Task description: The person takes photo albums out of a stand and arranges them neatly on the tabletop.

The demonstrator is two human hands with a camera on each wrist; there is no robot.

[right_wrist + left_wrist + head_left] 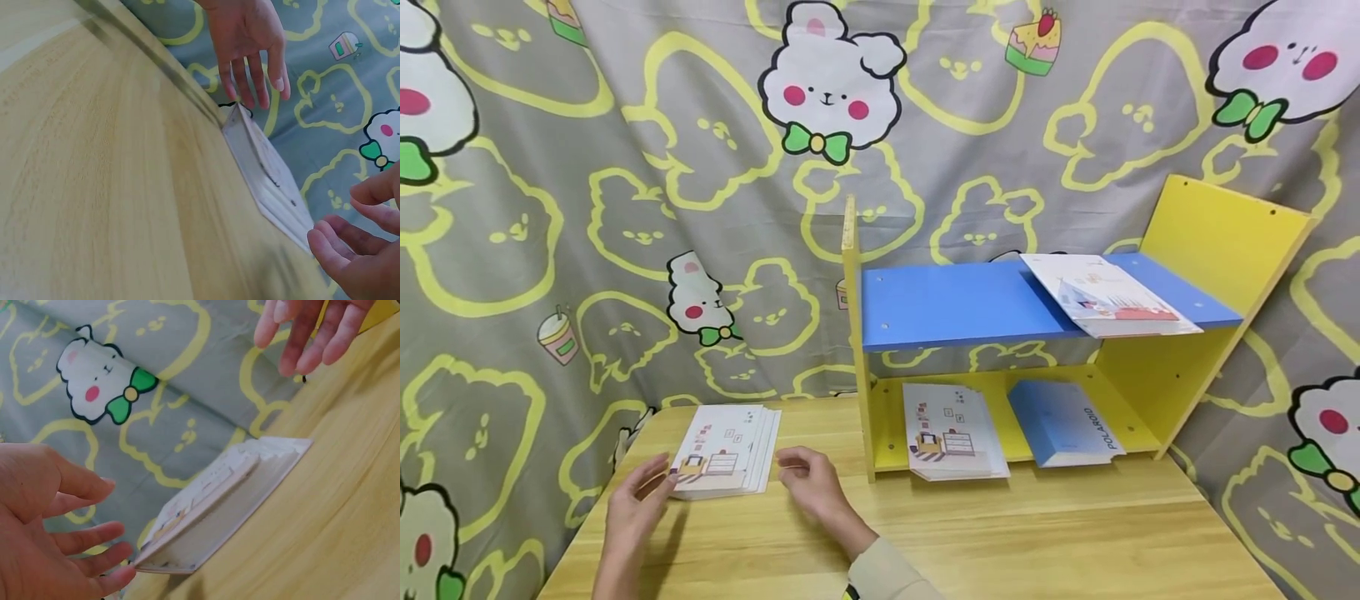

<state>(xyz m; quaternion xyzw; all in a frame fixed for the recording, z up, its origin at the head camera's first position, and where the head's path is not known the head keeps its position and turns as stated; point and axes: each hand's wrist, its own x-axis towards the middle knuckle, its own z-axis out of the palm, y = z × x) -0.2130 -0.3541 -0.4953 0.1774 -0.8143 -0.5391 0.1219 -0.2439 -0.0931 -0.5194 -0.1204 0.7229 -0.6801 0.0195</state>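
Note:
A fanned stack of thin white booklets (718, 450), with a drawing of a room's furniture on top, lies on the wooden table at the left. On its left side is my left hand (638, 508), fingers loosely bent and fingertips right at the stack's near-left edge. My right hand (820, 487) hovers by the opposite side with relaxed fingers and holds nothing. In the left wrist view, the booklets (206, 512) lie between both hands, their edges slanting. The right wrist view has the right hand's fingers (337, 250) close to the stack's end.
To the right stands a yellow and blue shelf (955, 304). A white illustrated booklet (1108, 292) overhangs its blue upper board. Below are a similar white stack (955, 433) and a blue box-like item marked POLAROID (1063, 421). Behind everything hangs a patterned grey curtain (700, 208).

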